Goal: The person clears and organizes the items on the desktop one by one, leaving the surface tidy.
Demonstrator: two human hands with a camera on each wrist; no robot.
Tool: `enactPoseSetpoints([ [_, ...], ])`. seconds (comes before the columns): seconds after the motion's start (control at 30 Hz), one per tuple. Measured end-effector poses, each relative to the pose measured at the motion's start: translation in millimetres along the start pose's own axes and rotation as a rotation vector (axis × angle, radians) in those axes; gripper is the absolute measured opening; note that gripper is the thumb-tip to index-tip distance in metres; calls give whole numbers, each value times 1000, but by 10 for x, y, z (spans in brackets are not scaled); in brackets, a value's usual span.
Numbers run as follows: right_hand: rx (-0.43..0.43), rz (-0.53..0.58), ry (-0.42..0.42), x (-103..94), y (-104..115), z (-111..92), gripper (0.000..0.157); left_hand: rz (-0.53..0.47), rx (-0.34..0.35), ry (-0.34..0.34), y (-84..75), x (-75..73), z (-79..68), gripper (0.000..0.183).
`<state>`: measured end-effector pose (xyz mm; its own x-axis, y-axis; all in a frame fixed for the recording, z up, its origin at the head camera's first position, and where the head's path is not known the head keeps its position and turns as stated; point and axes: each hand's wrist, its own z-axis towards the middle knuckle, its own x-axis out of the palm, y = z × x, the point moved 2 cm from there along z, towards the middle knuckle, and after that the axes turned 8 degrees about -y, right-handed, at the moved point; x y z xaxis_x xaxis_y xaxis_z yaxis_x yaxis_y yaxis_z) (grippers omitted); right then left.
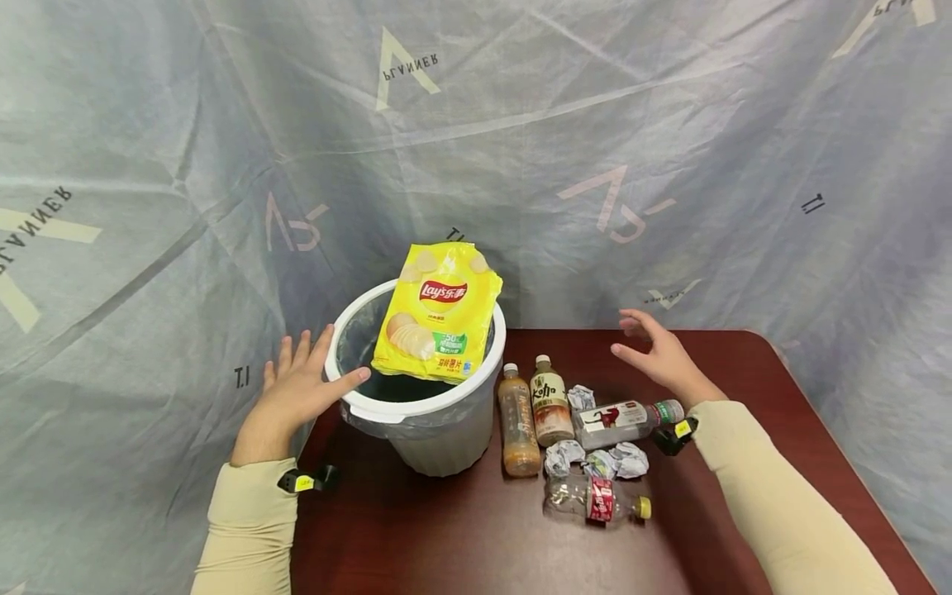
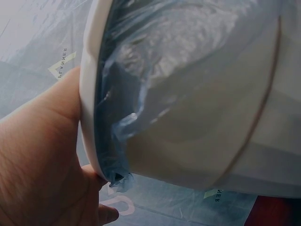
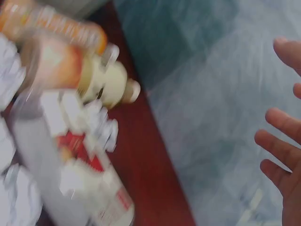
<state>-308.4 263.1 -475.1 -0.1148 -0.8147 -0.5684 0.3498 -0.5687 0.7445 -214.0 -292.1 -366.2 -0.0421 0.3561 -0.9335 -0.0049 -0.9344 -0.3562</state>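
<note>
My left hand (image 1: pixel 297 384) is at the left side of a white-rimmed trash bin (image 1: pixel 446 442), fingers spread and thumb over the rim; in the left wrist view the hand is against the rim (image 2: pixel 88 89). A yellow Lay's chip bag (image 1: pixel 439 314) is over the bin's mouth, tilted; I cannot tell whether it rests on the rim or is in the air. My right hand (image 1: pixel 665 359) hovers above the table's back right, fingers apart, holding nothing. Nearest to it lies a clear bottle with a white label (image 1: pixel 613 420).
Right of the bin lie an orange-labelled bottle (image 1: pixel 518 421), a cream-topped bottle (image 1: pixel 550 401), a red-labelled bottle with yellow cap (image 1: pixel 598 500) and several crumpled papers (image 1: pixel 630 460). A thin plastic liner (image 2: pixel 155 61) hangs over the bin's edge. Grey sheeting (image 1: pixel 521 165) stands behind the table.
</note>
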Motion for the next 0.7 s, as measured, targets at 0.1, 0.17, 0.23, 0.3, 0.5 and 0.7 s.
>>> enactPoseSetpoints([
  [0.1,33,0,54,-7,-159,-126,73,2,1,-4,0,-4,-2,113],
  [0.17,47,-7,86,0,-260,-210,75,0,0,-6,3,-6,-3,114],
  [0.23,59,-9,114,24,-362,-289,77,-1,-1,-7,8,-6,-3,114],
  [0.3,57,-18,146,58,-459,-361,80,-2,-1,-6,21,-3,4,114],
  [0.5,36,-30,206,178,-710,-564,88,-13,4,-16,34,-4,24,114],
  [0.7,34,-90,242,245,-852,-765,93,-23,3,-24,70,36,32,115],
])
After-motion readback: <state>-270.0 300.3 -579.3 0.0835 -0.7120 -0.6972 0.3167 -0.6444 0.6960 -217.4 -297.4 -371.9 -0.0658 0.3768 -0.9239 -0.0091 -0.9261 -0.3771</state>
